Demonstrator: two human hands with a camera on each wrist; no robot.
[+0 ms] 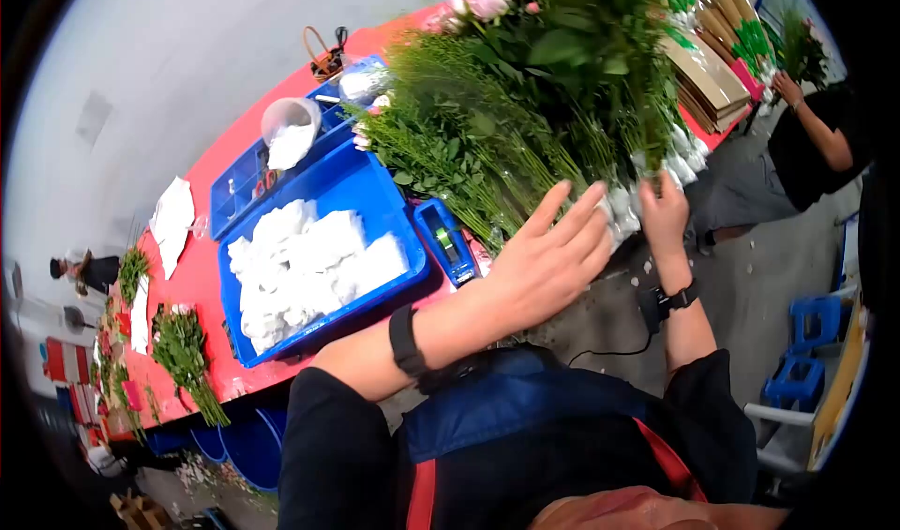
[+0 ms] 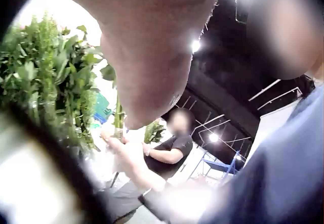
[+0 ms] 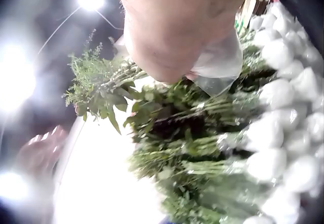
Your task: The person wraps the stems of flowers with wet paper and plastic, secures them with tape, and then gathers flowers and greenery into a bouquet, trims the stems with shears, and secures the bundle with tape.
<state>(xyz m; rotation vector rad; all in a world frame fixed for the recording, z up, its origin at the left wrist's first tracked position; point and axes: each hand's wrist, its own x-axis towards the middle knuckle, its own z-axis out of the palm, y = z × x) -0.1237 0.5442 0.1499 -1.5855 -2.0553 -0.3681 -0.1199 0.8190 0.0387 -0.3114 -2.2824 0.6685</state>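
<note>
My right hand (image 1: pixel 664 216) grips the stems of an upright leafy bunch (image 1: pixel 653 141); the left wrist view also shows this hand (image 2: pixel 132 159) round the stems (image 2: pixel 119 117). Clear plastic (image 3: pixel 223 64) hangs by the right hand (image 3: pixel 169 37) in the right wrist view. My left hand (image 1: pixel 553 260) is held with its fingers spread, left of the right hand and near the stem ends; whether it touches them I cannot tell. Bunches of greenery (image 1: pixel 469 136) lie side by side on the red table (image 1: pixel 211 164), several with white wrapped ends (image 3: pixel 266 163).
Left of the bunches stands a blue tray (image 1: pixel 361 179) of white wads (image 1: pixel 300 258), with a clear tub (image 1: pixel 291 122) behind it. A blue device (image 1: pixel 447 244) lies beside the tray. Brown sleeves (image 1: pixel 703 80) are at the back right, near another person (image 1: pixel 816 155). Blue stools (image 1: pixel 811 324) stand at right.
</note>
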